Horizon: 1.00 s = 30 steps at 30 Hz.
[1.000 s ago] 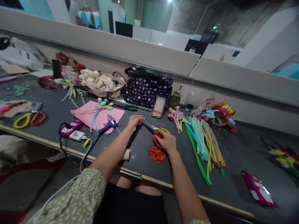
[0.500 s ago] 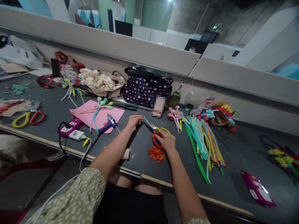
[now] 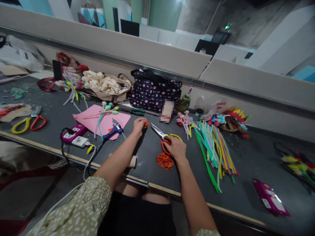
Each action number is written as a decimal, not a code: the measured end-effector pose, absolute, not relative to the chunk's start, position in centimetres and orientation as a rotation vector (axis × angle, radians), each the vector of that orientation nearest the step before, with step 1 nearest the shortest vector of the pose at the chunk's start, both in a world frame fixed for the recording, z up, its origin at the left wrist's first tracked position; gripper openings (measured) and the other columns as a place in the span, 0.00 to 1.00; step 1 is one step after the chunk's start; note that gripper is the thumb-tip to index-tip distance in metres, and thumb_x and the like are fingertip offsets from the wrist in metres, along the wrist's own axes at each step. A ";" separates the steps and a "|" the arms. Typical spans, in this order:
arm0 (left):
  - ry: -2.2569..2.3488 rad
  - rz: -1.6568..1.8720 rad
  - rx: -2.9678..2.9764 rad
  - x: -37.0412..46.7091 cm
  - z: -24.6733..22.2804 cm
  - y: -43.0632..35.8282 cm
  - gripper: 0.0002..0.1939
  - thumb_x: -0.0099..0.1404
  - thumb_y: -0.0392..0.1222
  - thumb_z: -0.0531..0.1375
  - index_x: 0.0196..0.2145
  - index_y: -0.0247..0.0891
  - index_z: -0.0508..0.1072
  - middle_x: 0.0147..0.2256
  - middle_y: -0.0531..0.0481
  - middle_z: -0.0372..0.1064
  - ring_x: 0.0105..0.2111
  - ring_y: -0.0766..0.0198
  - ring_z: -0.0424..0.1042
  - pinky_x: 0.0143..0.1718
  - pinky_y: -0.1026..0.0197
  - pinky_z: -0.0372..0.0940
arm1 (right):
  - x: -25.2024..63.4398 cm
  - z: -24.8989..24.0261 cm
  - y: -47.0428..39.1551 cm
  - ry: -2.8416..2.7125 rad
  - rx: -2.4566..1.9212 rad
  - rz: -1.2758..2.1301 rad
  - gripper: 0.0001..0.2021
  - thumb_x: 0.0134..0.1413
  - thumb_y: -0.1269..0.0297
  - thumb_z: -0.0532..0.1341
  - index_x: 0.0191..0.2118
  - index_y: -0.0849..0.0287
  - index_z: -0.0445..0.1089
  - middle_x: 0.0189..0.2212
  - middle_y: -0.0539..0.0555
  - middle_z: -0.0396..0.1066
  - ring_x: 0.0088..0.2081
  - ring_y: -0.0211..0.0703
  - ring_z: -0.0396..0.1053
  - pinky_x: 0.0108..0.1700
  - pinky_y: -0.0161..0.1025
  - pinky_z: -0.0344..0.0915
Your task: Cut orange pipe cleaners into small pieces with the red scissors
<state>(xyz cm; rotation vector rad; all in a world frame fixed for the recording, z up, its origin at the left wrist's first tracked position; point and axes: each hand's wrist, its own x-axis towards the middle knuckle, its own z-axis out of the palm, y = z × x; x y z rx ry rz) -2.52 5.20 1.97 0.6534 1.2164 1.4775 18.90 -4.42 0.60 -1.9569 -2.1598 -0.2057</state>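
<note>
My right hand (image 3: 177,147) is closed around the handles of a pair of scissors (image 3: 158,131) with one red and one yellow handle. The blades point up and left, their tips close to a small orange fuzzy piece (image 3: 147,124). That piece sticks out of the pinched fingers of my left hand (image 3: 139,126); it looks like pipe cleaner, and most of it is hidden by the fingers. Just below the scissors lies a pile of short orange cut pieces (image 3: 164,161) on the dark table (image 3: 147,147).
Right of my hands lies a bundle of coloured pipe cleaners (image 3: 216,150). A blue glue gun (image 3: 112,131) rests by a pink sheet (image 3: 124,119), near a purple power strip (image 3: 75,132). Behind stands a dotted bag (image 3: 155,91). Other scissors (image 3: 31,123) lie far left.
My left hand has drawn slightly left, away from the blade tips, and more of the orange piece shows. The scissors have turned slightly in my right hand and the yellow handle has swung outward.
</note>
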 end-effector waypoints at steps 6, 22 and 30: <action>1.189 1.599 0.620 -3.0 1.7 5.9 0.09 0.43 0.34 0.63 0.26 0.34 0.70 0.22 0.54 0.66 0.19 0.73 0.60 0.20 0.68 0.55 | 19.3 0.3 -4.2 -2.013 -1.946 -0.190 0.23 0.58 0.44 0.54 0.50 0.54 0.70 0.40 0.55 0.75 0.40 0.45 0.71 0.37 0.36 0.61; 0.872 1.308 0.525 -2.7 3.2 4.6 0.14 0.46 0.31 0.68 0.31 0.34 0.71 0.28 0.51 0.72 0.20 0.75 0.65 0.22 0.71 0.60 | 19.3 -0.2 -4.2 -1.826 -1.791 0.088 0.23 0.51 0.44 0.59 0.47 0.52 0.74 0.34 0.51 0.77 0.34 0.43 0.73 0.38 0.38 0.66; 0.808 1.270 0.514 -2.6 3.5 4.6 0.13 0.47 0.29 0.67 0.32 0.33 0.71 0.27 0.52 0.71 0.19 0.76 0.64 0.22 0.72 0.60 | 19.4 -0.4 -4.1 -1.834 -1.733 0.088 0.23 0.51 0.44 0.59 0.46 0.53 0.74 0.33 0.52 0.77 0.34 0.43 0.73 0.38 0.37 0.67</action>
